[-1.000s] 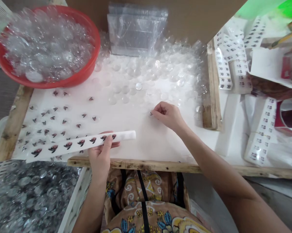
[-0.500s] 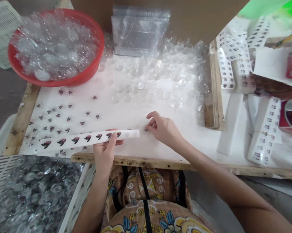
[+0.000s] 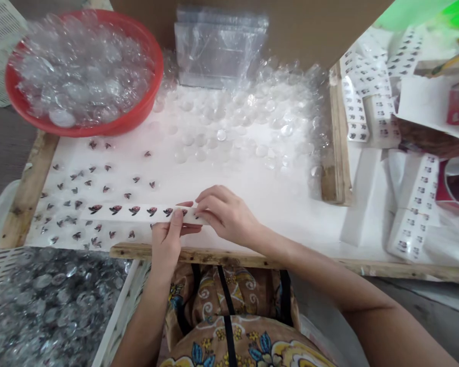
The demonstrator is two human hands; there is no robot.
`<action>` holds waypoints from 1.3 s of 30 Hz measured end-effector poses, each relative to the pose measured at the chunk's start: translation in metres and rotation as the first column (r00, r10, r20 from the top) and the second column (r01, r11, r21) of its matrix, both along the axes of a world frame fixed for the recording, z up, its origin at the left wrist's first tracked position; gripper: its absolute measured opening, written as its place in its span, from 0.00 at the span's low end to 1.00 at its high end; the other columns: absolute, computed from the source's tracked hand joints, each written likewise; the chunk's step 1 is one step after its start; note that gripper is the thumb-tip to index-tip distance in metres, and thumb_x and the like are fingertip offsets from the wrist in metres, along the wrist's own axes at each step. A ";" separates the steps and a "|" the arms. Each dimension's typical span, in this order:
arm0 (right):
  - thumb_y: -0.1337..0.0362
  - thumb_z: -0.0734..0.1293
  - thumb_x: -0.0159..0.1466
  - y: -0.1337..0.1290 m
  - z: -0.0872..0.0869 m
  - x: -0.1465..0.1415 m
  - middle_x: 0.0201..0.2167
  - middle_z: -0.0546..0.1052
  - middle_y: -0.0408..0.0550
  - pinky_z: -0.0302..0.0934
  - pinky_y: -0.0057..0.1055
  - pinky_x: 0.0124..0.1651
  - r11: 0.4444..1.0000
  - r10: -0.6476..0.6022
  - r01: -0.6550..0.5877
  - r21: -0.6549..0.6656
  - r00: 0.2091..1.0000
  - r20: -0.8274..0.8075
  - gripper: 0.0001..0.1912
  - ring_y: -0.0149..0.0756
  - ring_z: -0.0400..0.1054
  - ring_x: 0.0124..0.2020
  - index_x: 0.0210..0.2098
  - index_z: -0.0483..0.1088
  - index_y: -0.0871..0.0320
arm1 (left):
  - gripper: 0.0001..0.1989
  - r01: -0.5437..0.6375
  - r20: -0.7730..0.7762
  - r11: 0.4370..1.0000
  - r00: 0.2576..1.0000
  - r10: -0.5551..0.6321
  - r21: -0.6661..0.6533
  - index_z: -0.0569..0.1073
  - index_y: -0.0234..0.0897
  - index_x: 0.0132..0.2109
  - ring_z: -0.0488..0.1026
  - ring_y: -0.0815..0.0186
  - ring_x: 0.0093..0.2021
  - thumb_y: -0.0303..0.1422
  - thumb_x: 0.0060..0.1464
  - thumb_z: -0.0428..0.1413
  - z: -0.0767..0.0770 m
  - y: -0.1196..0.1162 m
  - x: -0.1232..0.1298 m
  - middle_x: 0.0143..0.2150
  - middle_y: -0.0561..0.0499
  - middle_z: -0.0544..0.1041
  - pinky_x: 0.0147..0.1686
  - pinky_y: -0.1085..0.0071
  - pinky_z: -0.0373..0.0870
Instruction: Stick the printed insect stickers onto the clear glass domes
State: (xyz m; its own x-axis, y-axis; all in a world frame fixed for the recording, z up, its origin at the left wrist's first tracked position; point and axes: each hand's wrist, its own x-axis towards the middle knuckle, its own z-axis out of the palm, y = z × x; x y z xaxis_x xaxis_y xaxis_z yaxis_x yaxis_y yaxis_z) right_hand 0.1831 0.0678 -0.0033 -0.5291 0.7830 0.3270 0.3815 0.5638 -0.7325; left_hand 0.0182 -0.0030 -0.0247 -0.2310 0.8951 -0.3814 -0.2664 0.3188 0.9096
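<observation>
My left grip [image 3: 168, 238] pinches the long white paper strip with dark-red turtle prints [image 3: 124, 211] over the white worktop [image 3: 282, 204]. My right grip [image 3: 229, 213] is at its end; whether closed on it, I cannot tell. Uneven pulling could crease it.

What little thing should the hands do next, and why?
Maybe the right hand should gently peel at the end turtle picture, since its fingertips are at that end of the white strip, and the left hand is holding the strip.
</observation>
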 end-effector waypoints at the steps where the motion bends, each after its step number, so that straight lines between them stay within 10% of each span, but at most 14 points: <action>1: 0.66 0.62 0.69 0.007 0.002 0.005 0.39 0.77 0.52 0.65 0.34 0.41 0.998 -0.039 0.037 -0.046 0.998 -0.054 0.07 0.37 0.70 0.41 0.34 0.70 0.57 | 0.21 -0.008 0.001 1.000 1.000 0.008 -0.003 0.80 0.31 0.47 0.83 0.61 0.31 0.46 0.60 0.58 0.000 0.001 0.000 0.46 0.42 0.82 0.32 0.66 0.84; 6: 0.65 0.66 0.63 0.052 0.000 0.037 0.28 0.74 0.43 0.59 0.30 0.30 0.841 -0.407 0.397 -0.367 0.912 0.054 0.03 0.31 0.64 0.27 0.31 0.68 0.55 | 0.21 -0.054 -0.012 0.998 0.999 0.053 -0.025 0.81 0.30 0.45 0.83 0.58 0.34 0.47 0.58 0.59 0.000 0.002 0.000 0.37 0.43 0.84 0.32 0.65 0.84; 12: 0.64 0.66 0.58 0.065 -0.019 0.048 0.24 0.72 0.41 0.55 0.29 0.28 0.752 -0.451 0.484 -0.447 0.873 0.186 0.04 0.30 0.61 0.24 0.27 0.68 0.55 | 0.20 -0.069 -0.011 0.997 0.998 0.069 -0.020 0.81 0.32 0.43 0.83 0.58 0.34 0.46 0.58 0.60 0.000 0.001 0.000 0.35 0.44 0.84 0.31 0.65 0.84; 22: 0.68 0.64 0.61 0.053 -0.030 0.040 0.39 0.74 0.50 0.58 0.32 0.35 0.869 -0.402 0.467 -0.165 0.860 0.315 0.03 0.30 0.65 0.27 0.32 0.70 0.57 | 0.22 -0.040 -0.025 0.999 0.999 0.039 -0.010 0.80 0.31 0.46 0.82 0.60 0.31 0.47 0.58 0.59 0.000 0.002 0.000 0.36 0.44 0.83 0.31 0.66 0.83; 31: 0.66 0.67 0.65 0.010 0.005 0.010 0.40 0.79 0.49 0.63 0.31 0.39 0.945 -0.122 0.157 -0.286 0.983 0.136 0.05 0.35 0.72 0.37 0.41 0.71 0.56 | 0.30 0.056 -0.055 0.998 0.997 -0.056 -0.003 0.71 0.40 0.63 0.81 0.64 0.30 0.48 0.58 0.59 0.006 0.001 0.001 0.39 0.49 0.82 0.32 0.68 0.82; 34: 0.67 0.68 0.64 0.004 0.012 -0.009 0.36 0.78 0.45 0.63 0.27 0.38 0.930 0.039 -0.036 -0.367 0.999 0.000 0.03 0.30 0.70 0.34 0.39 0.72 0.56 | 0.28 0.054 -0.049 0.998 0.997 -0.052 0.044 0.73 0.39 0.61 0.82 0.61 0.37 0.49 0.59 0.58 0.005 0.001 0.002 0.47 0.45 0.82 0.35 0.66 0.83; 39: 0.68 0.65 0.67 -0.003 0.005 -0.011 0.34 0.78 0.46 0.62 0.29 0.37 0.972 0.027 -0.011 -0.233 0.998 0.064 0.02 0.31 0.69 0.33 0.38 0.71 0.57 | 0.21 -0.143 -0.003 0.984 0.990 0.144 0.105 0.80 0.34 0.44 0.82 0.61 0.37 0.48 0.58 0.58 -0.001 0.000 0.003 0.47 0.42 0.82 0.34 0.65 0.83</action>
